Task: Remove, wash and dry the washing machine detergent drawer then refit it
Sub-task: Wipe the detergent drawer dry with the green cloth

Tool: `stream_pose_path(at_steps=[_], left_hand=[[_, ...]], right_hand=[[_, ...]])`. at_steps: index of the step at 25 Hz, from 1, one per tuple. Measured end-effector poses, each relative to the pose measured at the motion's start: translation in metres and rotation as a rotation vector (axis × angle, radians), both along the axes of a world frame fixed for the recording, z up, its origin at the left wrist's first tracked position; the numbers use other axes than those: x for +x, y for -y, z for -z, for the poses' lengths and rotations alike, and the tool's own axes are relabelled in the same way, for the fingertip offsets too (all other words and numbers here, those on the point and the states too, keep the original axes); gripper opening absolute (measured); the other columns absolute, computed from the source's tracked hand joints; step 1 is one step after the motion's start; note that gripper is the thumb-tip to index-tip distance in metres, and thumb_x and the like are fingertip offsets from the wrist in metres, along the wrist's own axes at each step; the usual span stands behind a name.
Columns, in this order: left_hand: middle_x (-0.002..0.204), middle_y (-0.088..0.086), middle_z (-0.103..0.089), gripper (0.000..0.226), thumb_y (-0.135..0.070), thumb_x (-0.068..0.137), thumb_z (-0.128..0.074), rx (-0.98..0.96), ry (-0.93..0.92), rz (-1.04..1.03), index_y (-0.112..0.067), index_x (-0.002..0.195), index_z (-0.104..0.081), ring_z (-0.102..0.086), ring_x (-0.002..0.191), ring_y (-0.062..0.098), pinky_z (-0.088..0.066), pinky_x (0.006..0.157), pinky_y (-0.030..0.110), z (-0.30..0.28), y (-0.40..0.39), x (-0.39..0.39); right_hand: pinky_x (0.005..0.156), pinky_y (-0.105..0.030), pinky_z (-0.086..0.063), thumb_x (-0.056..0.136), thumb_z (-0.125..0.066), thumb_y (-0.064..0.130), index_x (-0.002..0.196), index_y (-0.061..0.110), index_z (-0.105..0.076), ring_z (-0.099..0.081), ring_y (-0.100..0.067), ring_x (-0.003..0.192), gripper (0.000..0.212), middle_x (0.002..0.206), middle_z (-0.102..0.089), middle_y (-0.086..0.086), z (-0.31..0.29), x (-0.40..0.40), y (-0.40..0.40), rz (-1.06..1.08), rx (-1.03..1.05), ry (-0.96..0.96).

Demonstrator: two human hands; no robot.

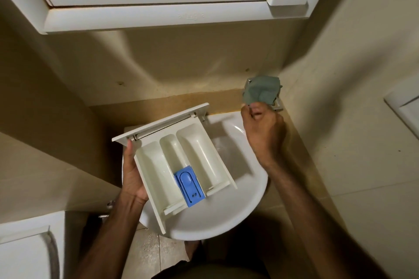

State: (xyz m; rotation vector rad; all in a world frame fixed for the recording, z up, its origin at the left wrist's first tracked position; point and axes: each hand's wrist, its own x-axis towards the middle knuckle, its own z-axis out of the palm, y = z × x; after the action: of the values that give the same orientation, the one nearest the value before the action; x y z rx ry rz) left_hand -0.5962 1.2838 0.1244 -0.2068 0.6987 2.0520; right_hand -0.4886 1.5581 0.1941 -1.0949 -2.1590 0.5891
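Note:
The white detergent drawer [181, 156] is held level above the white basin [226, 217], its front panel turned away from me. It has three compartments and a blue siphon insert [190, 186] in the middle one. My left hand [132, 172] grips the drawer's left side wall, thumb up near the front panel. My right hand [263, 129] is raised at the basin's far right corner, its fingertips pinching the lower edge of a grey-green cloth [260, 90] that hangs on a metal wall holder.
A white mirror cabinet [158, 16] hangs over the basin. Beige tiled walls close in at the back and right. A white washing machine top [27, 249] shows at the lower left. Tiled floor lies below the basin.

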Motion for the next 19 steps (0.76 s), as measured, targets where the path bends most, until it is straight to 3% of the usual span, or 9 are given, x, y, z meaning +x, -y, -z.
stream_pose_path(at_steps=[2,4,7,9,11,15,19], left_hand=[[0.111,0.003,-0.075,0.063,-0.072,0.093,-0.042,-0.05,-0.022,-0.05,-0.024,0.119,-0.072,-0.072,0.101,0.026,-0.058,0.089,0.045,-0.001,0.0,0.003],[0.112,0.003,-0.074,0.06,-0.07,0.088,-0.051,-0.073,-0.051,-0.086,-0.024,0.122,-0.071,-0.072,0.102,0.026,-0.057,0.091,0.045,-0.004,-0.001,0.004],[0.115,0.006,-0.074,0.059,-0.066,0.093,-0.05,-0.035,-0.054,-0.104,-0.021,0.125,-0.07,-0.072,0.105,0.027,-0.055,0.094,0.046,-0.01,0.0,0.004],[0.112,0.004,-0.075,0.06,-0.067,0.097,-0.04,-0.027,-0.061,-0.115,-0.022,0.122,-0.071,-0.073,0.101,0.025,-0.058,0.089,0.043,-0.014,0.001,0.004],[0.115,0.003,-0.074,0.06,-0.067,0.095,-0.042,-0.028,-0.068,-0.122,-0.023,0.127,-0.068,-0.071,0.104,0.025,-0.058,0.091,0.043,-0.017,0.001,0.003],[0.121,0.006,-0.072,0.066,-0.067,0.088,-0.052,0.036,-0.064,-0.105,-0.021,0.134,-0.063,-0.069,0.111,0.028,-0.054,0.098,0.046,-0.02,0.002,0.0],[0.127,0.008,-0.068,0.075,-0.069,0.085,-0.057,0.075,-0.061,-0.061,-0.021,0.141,-0.056,-0.064,0.117,0.029,-0.05,0.103,0.048,-0.021,-0.006,0.001]], right_hand=[[0.072,-0.033,-0.046,0.088,-0.059,0.063,0.1,0.011,-0.076,-0.067,-0.031,0.093,0.055,0.101,-0.074,-0.009,0.006,-0.03,-0.028,0.127,0.16,0.105],[0.083,-0.041,-0.049,0.083,-0.053,0.068,0.108,0.004,-0.071,-0.062,-0.038,0.104,0.071,0.109,-0.069,-0.017,0.018,-0.056,-0.046,0.154,0.181,0.332],[0.091,-0.046,-0.05,0.09,-0.056,0.05,0.115,0.001,-0.065,-0.059,-0.041,0.11,0.056,0.115,-0.066,-0.023,0.035,-0.072,-0.056,0.108,0.194,0.477],[0.093,-0.047,-0.049,0.095,-0.061,0.042,0.113,0.004,-0.068,-0.058,-0.041,0.112,0.042,0.114,-0.067,-0.023,0.035,-0.068,-0.062,0.09,0.186,0.427],[0.093,-0.049,-0.05,0.096,-0.062,0.038,0.111,0.006,-0.072,-0.058,-0.043,0.109,0.037,0.109,-0.069,-0.024,0.029,-0.057,-0.07,0.067,0.119,0.315],[0.094,-0.049,-0.053,0.085,-0.05,0.039,0.113,0.01,-0.074,-0.065,-0.038,0.103,0.046,0.11,-0.075,-0.014,-0.014,-0.019,-0.067,0.001,-0.103,-0.139],[0.088,-0.041,-0.06,0.083,-0.069,0.029,0.11,0.016,-0.073,-0.072,-0.024,0.097,0.03,0.105,-0.076,-0.004,-0.074,0.016,0.009,-0.345,-0.381,-0.292]])
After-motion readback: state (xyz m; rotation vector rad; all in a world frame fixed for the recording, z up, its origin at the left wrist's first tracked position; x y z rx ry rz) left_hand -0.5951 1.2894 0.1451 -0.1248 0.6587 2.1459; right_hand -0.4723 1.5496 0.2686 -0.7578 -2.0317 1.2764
